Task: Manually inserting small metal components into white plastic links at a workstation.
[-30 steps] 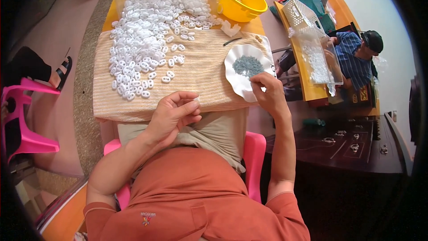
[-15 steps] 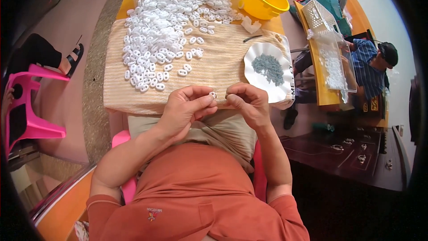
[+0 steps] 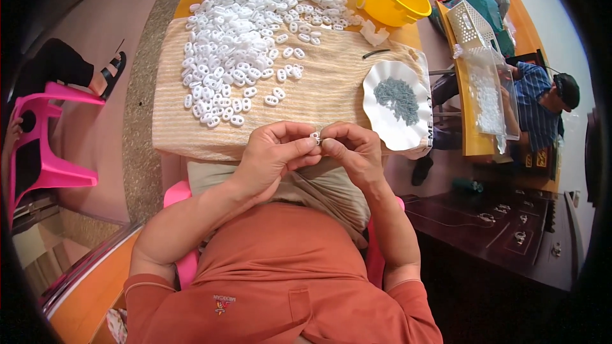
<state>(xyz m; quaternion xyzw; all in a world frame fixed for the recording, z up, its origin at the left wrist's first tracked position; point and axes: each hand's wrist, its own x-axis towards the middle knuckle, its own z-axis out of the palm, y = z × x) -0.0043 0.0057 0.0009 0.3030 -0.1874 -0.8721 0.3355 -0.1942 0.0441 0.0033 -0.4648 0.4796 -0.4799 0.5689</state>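
Observation:
My left hand [image 3: 271, 153] pinches a small white two-holed oval plastic piece [image 3: 315, 136] between thumb and forefinger, just past the table's near edge. Close against it, my right hand [image 3: 356, 153] has its thumb and forefinger pressed together at the piece; whatever they grip is hidden by the fingertips. A big heap of the same white pieces [image 3: 233, 44] spreads over the far left and middle of the striped cloth [image 3: 319, 83], with several lying loose at its edge. At the right, a white wavy-rimmed dish [image 3: 417, 137] holds a pile of small grey-green pieces [image 3: 396, 99].
A yellow basin [image 3: 398, 0] stands at the table's far right. Before it lie crumpled paper [image 3: 373, 33] and a thin dark strip [image 3: 376, 53]. A pink stool [image 3: 64, 172] is at the left. Another person [image 3: 535, 102] sits at a separate table on the right.
My right hand has come in to the left, so its fingertips now meet the white piece held in my left hand. The view has shifted slightly.

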